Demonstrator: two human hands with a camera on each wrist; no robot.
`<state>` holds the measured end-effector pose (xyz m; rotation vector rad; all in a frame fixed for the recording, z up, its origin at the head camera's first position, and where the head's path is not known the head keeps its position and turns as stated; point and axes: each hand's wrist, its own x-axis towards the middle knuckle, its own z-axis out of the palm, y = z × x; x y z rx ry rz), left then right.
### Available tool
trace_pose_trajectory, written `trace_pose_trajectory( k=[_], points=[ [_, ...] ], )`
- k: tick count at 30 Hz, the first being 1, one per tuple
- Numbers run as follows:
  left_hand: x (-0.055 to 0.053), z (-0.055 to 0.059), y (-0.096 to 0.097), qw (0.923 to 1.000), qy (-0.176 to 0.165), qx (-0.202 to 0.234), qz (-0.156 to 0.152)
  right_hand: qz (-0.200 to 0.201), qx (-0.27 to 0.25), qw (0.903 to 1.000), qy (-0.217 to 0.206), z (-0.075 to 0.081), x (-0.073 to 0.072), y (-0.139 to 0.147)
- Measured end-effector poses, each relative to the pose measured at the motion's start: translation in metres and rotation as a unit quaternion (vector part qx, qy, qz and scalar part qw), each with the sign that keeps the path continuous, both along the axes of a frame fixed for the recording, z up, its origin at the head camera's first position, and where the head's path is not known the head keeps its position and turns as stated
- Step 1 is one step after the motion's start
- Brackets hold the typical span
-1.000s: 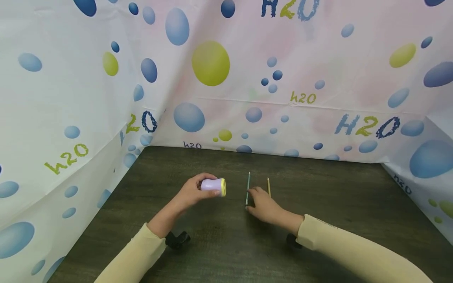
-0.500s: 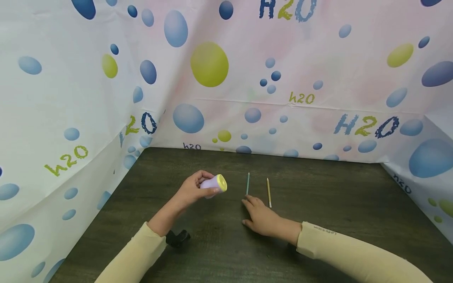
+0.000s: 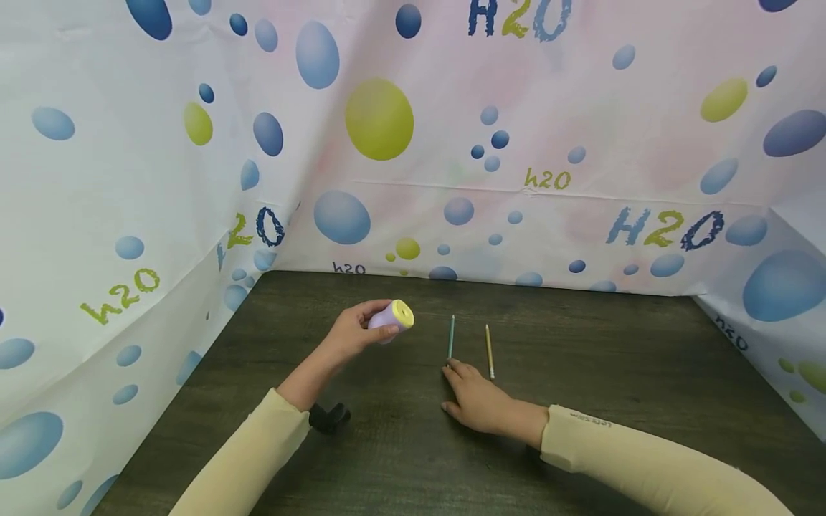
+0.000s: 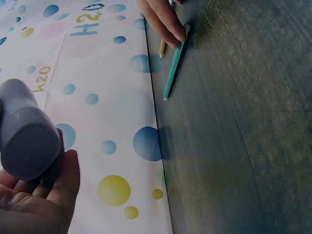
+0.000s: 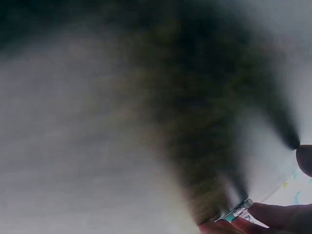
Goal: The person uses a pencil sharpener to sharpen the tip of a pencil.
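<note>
My left hand (image 3: pixel 351 331) holds a lilac pencil sharpener (image 3: pixel 383 319), waisted in shape, with a yellow end that has a small dark opening. It is up off the table, tilted, its yellow end turned up and to the right. The left wrist view shows the sharpener's rounded lilac base (image 4: pixel 30 146) above the fingers. On the table lies a green pencil (image 3: pixel 452 333), point away from me. My right hand (image 3: pixel 480 401) rests at its near end, fingertips on it and thumb spread apart. In the right wrist view its eraser end (image 5: pixel 247 203) shows beside the fingertips.
A yellow pencil (image 3: pixel 490 351) lies to the right of the green one, roughly parallel. The dark wooden table (image 3: pixel 613 373) meets a white printed sheet (image 3: pixel 581 107) at the back and sides. A black wrist mount (image 3: pixel 330 418) sits under my left wrist.
My right hand has drawn back towards me along the green pencil, its thumb now spread away. My left hand has risen slightly, tipping the sharpener's yellow end upward.
</note>
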<state>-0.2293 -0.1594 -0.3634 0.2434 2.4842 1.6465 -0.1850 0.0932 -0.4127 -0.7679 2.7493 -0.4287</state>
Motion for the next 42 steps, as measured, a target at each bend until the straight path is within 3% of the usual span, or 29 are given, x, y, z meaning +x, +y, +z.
trace_pose_trajectory(
  k=[9,20,26,31,42],
  points=[
    [-0.02,0.0,0.005,0.9988,0.024,0.037,0.02,-0.001,0.007,1.0,0.0,-0.001,0.0,0.0],
    [-0.045,-0.008,0.017,0.9967,0.013,0.046,0.066,0.002,0.005,1.0,0.004,-0.004,-0.001,-0.001],
    [-0.056,-0.015,0.024,0.9948,0.02,0.055,0.084,0.003,0.007,1.0,0.005,-0.002,-0.001,0.0],
    [-0.064,-0.021,0.027,0.9929,0.002,0.069,0.097,0.001,0.006,1.0,0.003,-0.001,0.0,0.0],
    [-0.077,-0.046,0.031,0.989,-0.009,0.076,0.126,-0.001,0.007,1.0,0.004,-0.001,0.0,-0.001]
  ],
)
